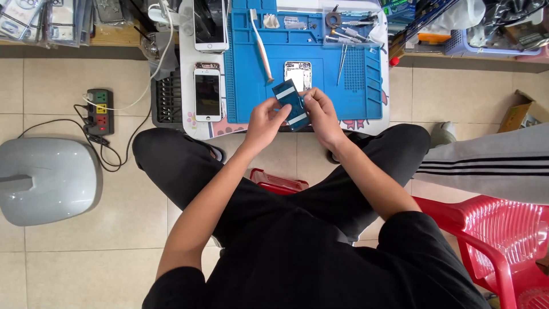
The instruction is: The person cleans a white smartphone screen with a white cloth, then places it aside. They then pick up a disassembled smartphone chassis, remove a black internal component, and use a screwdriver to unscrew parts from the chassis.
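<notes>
The small white counter (194, 129) stands low over the tiled floor, close to the seated person's knees, so the work sits within easy reach of both arms. A blue repair mat (354, 97) covers most of it, likely to keep small parts from sliding. To its left lie two smartphones, one above the other (207, 94), screens up and out of the way. On the mat rest an opened phone back housing (298, 73), a pink-handled toothbrush (261, 43) and tweezers (342, 63), all near the hands. Just above the counter's near edge, the left hand (264, 123) and right hand (323, 114) hold a dark blue adhesive strip sheet (290, 103) between them; the fingers of each pinch an edge, perhaps to peel a layer, though that detail is too small to tell
</notes>
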